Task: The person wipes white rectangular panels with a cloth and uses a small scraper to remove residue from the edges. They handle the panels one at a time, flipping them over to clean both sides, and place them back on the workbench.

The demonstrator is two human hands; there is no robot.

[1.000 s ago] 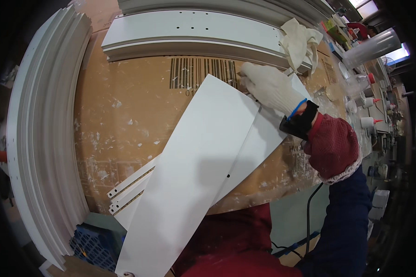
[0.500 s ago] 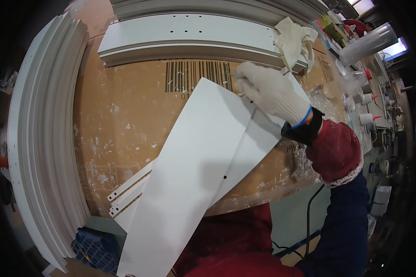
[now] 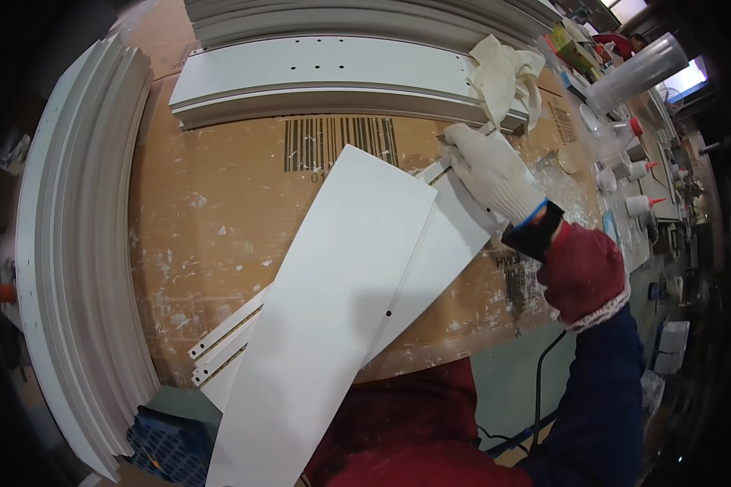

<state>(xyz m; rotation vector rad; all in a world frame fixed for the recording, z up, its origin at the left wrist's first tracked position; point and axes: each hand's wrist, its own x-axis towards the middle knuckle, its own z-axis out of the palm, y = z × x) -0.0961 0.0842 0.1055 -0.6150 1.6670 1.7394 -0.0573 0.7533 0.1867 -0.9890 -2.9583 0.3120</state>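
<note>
In the head view, the right hand [image 3: 495, 174], in a white knitted glove, is over the far end of the lower white panel [image 3: 451, 231], its fingers curled in toward one another — whether they grip the panel's edge or something small cannot be told. The left hand is out of view, so its hold cannot be told either. A black band [image 3: 534, 233] circles the right wrist, with a red sleeve cover [image 3: 583, 272] and a dark blue sleeve [image 3: 599, 373] behind it.

The upper white panel [image 3: 309, 300] slants across the lower one, covering much of it, and runs off the bottom edge of the view. The lower panel shows along its right side, with a dark hole close to the overlap. Narrow white strips [image 3: 229, 326], with dark holes at their ends, jut out from under the upper panel on the left. All these lie on the tabletop [image 3: 195, 252], which is covered with scuffed, paint-flecked cardboard.

Along the left side stands a stack of long boards [image 3: 85, 243]; across the far side sits a white board [image 3: 252, 77] with dark holes, a cream cloth [image 3: 503, 77] draped over its right end. Farther right are a clear cylinder [image 3: 638, 75] and a red-tipped bottle [image 3: 638, 206] — and at lower left, a blue crate [image 3: 166, 445]
</note>
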